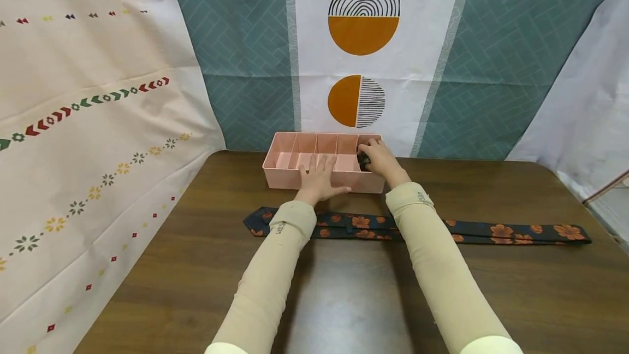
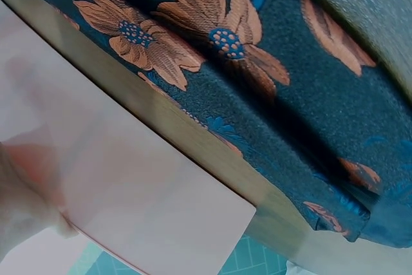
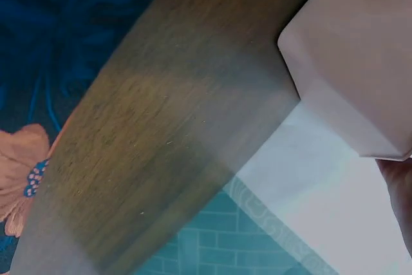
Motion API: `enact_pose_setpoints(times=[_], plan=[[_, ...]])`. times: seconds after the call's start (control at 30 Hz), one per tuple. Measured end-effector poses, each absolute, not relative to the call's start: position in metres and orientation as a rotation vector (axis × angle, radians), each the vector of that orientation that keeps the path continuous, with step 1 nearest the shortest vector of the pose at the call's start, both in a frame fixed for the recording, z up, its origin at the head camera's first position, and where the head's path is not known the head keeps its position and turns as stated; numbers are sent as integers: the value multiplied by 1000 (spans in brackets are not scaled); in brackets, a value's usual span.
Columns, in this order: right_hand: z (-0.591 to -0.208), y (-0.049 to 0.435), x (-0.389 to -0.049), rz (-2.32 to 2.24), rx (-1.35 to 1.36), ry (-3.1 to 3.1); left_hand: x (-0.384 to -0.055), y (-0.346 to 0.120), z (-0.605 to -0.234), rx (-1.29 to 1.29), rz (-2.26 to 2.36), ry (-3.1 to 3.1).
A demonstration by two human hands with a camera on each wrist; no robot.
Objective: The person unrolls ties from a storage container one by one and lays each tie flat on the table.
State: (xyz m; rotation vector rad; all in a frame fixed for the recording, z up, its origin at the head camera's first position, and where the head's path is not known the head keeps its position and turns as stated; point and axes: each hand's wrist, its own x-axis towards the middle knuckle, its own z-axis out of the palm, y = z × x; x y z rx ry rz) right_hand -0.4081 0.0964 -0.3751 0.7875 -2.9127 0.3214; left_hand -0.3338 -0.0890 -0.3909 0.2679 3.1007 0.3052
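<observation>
A pink divided box (image 1: 282,179) stands at the back of the table. My left hand (image 1: 318,182) has its fingers spread over the box's front rim; in the left wrist view that hand (image 2: 22,204) shows only partly, against the pink wall (image 2: 148,191). My right hand (image 1: 380,158) reaches into the rightmost compartment, its bent fingers holding a dark bundle (image 1: 363,160), largely covered by the hand. A dark blue necktie with orange flowers (image 1: 361,223) lies lengthwise across the table in front of the box, passing beneath both forearms. The right wrist view shows the right hand (image 3: 400,191) only at its edge.
The brown wooden table (image 1: 491,195) runs back to a patterned cloth backdrop (image 1: 245,70). A white embroidered cloth (image 1: 98,152) hangs along the left side. Another white cloth (image 1: 585,97) hangs at the right. The box's other compartments lie left of the right hand.
</observation>
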Motion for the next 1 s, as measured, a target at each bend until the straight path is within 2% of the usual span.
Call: enact_pose_setpoints(times=[0.5,1.0], plan=[[-376,107,-406,234,839,-2946,-334,-79,-390,293,235,3080],[-379,103,-408,472,847,-2769,-333,-88,-389,254,273,3102]])
